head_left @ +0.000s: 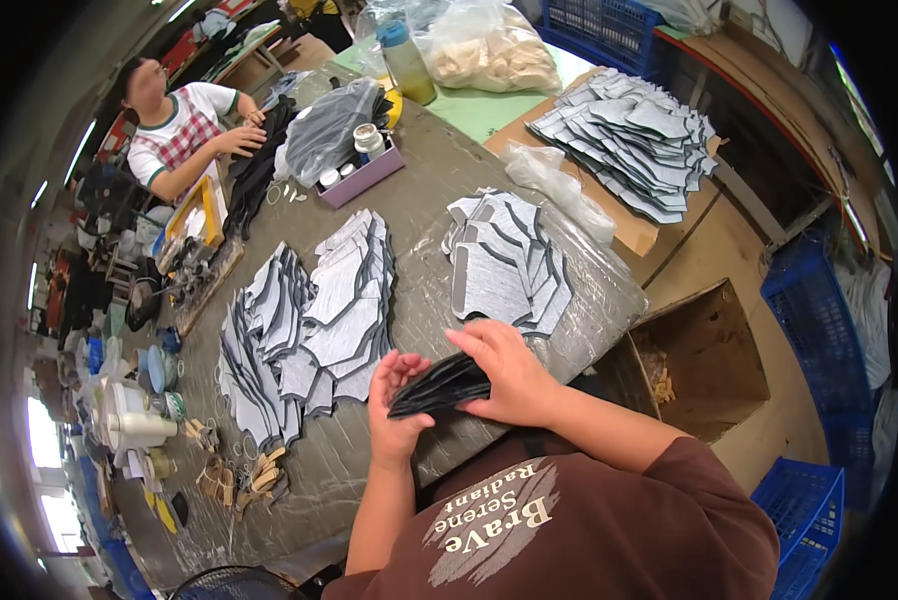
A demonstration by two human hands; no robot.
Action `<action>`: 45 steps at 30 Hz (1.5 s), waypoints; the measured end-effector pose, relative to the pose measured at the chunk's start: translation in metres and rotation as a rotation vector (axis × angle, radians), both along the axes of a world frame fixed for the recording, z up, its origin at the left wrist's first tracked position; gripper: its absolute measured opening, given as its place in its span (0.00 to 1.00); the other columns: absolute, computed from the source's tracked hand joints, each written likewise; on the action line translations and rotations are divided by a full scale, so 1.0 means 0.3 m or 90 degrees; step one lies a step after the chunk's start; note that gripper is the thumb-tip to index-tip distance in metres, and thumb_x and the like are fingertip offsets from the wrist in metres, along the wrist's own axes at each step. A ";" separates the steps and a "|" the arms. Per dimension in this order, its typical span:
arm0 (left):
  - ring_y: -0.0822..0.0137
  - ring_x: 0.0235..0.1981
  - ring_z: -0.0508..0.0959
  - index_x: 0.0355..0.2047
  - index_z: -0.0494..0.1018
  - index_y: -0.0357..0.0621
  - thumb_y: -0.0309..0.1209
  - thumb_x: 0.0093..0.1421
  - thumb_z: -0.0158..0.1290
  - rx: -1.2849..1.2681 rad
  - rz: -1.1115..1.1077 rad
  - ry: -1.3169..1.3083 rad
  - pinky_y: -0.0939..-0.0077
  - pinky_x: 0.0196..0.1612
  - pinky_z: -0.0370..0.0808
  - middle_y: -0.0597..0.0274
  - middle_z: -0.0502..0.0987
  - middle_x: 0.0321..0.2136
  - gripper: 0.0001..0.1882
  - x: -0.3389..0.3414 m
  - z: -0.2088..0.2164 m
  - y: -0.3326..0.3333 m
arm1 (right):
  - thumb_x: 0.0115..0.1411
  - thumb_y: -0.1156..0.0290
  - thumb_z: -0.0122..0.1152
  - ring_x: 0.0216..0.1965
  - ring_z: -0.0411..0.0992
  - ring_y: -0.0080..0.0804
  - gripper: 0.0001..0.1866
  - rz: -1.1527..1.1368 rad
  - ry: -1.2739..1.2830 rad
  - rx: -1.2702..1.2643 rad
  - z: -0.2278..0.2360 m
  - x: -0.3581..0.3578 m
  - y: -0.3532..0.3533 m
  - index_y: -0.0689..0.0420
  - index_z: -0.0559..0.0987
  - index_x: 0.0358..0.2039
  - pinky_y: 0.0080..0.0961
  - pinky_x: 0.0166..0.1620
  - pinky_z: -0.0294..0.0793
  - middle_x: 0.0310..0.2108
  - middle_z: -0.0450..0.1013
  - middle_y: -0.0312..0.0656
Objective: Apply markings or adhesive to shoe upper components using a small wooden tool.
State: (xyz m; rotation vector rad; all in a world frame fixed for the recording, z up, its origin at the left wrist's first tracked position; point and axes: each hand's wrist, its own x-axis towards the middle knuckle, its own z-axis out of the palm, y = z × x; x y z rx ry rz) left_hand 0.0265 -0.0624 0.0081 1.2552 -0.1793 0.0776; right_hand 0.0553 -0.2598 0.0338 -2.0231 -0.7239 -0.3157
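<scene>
Between my hands, close to my body at the table's near edge, is a stack of thin black pieces (435, 388), probably fabric or leather. My right hand (514, 378) grips its right end, with the thumb underneath and fingers over the top. At the left end, my left hand (399, 408) is curled round the bundle, its fingertips pointing up. Just beyond my right hand lies a fanned pile of grey cut pieces with dark edges (509, 258). Two more such piles, a grey pile (349, 300) and a narrower grey pile (261, 345), spread out to the left.
A purple box with jars (364, 182) stands toward the back, near a capped bottle (406, 65). Tan strip bundles (259, 482) lie at the left. Right of the table are a large grey stack (629, 135) and an open carton (704, 360). A co-worker (184, 135) handles black material across the table.
</scene>
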 end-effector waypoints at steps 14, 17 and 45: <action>0.58 0.43 0.71 0.43 0.65 0.34 0.54 0.64 0.35 -0.287 0.018 0.089 0.60 0.55 0.63 0.51 0.71 0.37 0.30 0.010 -0.041 0.007 | 0.37 0.60 0.73 0.45 0.67 0.37 0.37 0.006 -0.015 -0.153 0.024 0.005 0.037 0.52 0.68 0.49 0.51 0.55 0.55 0.40 0.67 0.38; 0.57 0.44 0.70 0.43 0.66 0.35 0.59 0.62 0.36 -0.230 -0.041 0.092 0.60 0.55 0.62 0.51 0.71 0.38 0.34 0.007 -0.032 -0.014 | 0.36 0.61 0.73 0.41 0.69 0.37 0.32 0.020 -0.050 -0.141 0.037 0.016 0.032 0.53 0.71 0.44 0.43 0.53 0.60 0.37 0.69 0.39; 0.70 0.42 0.71 0.45 0.70 0.36 0.48 0.65 0.42 0.576 -0.355 0.106 0.75 0.47 0.67 0.61 0.74 0.40 0.25 0.833 0.105 -0.291 | 0.43 0.51 0.69 0.57 0.49 0.58 0.31 -0.456 0.108 -0.017 -0.128 0.152 -0.116 0.61 0.71 0.39 0.51 0.58 0.47 0.54 0.53 0.60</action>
